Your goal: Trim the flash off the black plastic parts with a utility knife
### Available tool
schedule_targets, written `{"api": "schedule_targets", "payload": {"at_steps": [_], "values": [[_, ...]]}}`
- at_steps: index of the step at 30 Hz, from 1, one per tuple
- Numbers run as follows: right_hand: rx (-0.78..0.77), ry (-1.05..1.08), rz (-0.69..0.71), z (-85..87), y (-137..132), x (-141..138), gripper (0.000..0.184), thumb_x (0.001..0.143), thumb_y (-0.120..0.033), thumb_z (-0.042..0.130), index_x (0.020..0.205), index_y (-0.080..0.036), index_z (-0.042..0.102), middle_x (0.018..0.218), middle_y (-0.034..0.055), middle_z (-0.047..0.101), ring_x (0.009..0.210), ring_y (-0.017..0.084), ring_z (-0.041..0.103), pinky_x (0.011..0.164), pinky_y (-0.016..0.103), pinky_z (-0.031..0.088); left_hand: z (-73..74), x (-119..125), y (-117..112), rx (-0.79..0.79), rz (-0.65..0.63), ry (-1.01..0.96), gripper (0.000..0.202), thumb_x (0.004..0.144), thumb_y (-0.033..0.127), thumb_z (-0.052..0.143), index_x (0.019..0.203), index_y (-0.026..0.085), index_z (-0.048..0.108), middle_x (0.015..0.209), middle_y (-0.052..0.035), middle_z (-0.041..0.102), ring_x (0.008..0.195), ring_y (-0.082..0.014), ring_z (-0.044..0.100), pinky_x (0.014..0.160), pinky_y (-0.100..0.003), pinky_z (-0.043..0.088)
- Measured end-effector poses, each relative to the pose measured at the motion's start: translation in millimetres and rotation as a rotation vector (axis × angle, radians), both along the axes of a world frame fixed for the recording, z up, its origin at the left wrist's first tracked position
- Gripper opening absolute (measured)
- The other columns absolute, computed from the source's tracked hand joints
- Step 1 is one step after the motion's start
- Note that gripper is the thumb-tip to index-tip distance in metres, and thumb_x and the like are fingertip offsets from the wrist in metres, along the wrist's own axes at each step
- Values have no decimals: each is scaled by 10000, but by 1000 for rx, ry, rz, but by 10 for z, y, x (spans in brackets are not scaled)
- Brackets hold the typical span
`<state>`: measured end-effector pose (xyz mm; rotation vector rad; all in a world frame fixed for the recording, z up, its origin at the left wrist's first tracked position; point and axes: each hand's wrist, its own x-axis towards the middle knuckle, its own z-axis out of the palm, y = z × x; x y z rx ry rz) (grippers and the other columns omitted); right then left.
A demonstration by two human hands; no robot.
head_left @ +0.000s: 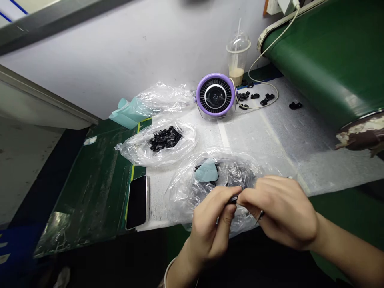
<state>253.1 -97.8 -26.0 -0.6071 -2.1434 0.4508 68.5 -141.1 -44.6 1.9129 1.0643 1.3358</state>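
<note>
My left hand (211, 226) and my right hand (280, 210) meet over the near edge of the bench, fingers pinched together on a small black part (234, 199) held between them. A thin dark piece (260, 216) also pokes out under my right fingers. Just behind the hands lies a crumpled clear plastic bag (192, 188) holding black parts and a pale blue-green scrap (206, 172). Further back, a second clear bag (135, 150) holds a heap of small black parts (165, 138).
A black phone (137, 202) lies face up to the left on the green mat (96, 192). At the back stand a purple desk fan (215, 96), a plastic drink cup (237, 60), loose black parts (295, 105) and a white cable. A green conveyor (327, 56) runs at right.
</note>
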Motion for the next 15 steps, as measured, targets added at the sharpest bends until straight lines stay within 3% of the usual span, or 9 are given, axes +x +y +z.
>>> {"api": "schedule_targets", "payload": {"at_steps": [3, 6, 8, 10, 12, 15], "values": [[-188, 86, 11, 49, 41, 28, 173, 988, -59, 498, 1013, -226, 536, 730, -48, 629, 557, 98, 514, 556, 244, 410, -45, 3, -71, -105, 38, -132, 405, 1067, 192, 525, 1469, 193, 574, 895, -64, 713, 617, -116, 624, 543, -215, 551], [-388, 57, -51, 100, 83, 90, 132, 1045, -220, 579, 933, -243, 512, 683, -75, 554, 521, 80, 496, 501, 202, 391, -40, 6, -119, -227, 52, -352, 344, 1062, 223, 574, 1404, 246, 606, 838, -29, 717, 529, -75, 578, 455, -148, 488], [-541, -49, -67, 107, 113, 142, 152, 1032, -338, 645, 1019, -255, 519, 716, -74, 559, 562, 93, 553, 524, 190, 443, -21, 1, -129, -277, 35, -449, 262, 1056, 252, 595, 1311, 242, 658, 793, -26, 725, 491, -66, 559, 422, -131, 462], [-642, -153, -57, 102, 143, 192, 241, 1034, -381, 644, 1177, -263, 490, 884, -21, 661, 733, 134, 676, 633, 213, 540, -10, -8, -128, -301, 22, -500, 255, 1051, 285, 608, 1290, 228, 678, 754, -29, 725, 443, -58, 528, 380, -124, 422], [-600, -164, -16, 109, 168, 229, 210, 1067, -326, 573, 1234, -259, 466, 1039, 39, 698, 903, 174, 725, 719, 244, 581, -12, -17, -128, -312, 23, -530, 264, 1048, 305, 614, 1289, 228, 690, 734, -28, 725, 411, -53, 505, 353, -122, 388], [-383, -100, 110, 174, 183, 258, 153, 1057, -151, 517, 1184, -234, 527, 1047, 48, 699, 979, 173, 718, 803, 253, 575, -24, -32, -138, -328, 29, -546, 257, 1047, 316, 619, 1275, 248, 716, 722, -17, 726, 412, -51, 505, 356, -121, 387]]}}
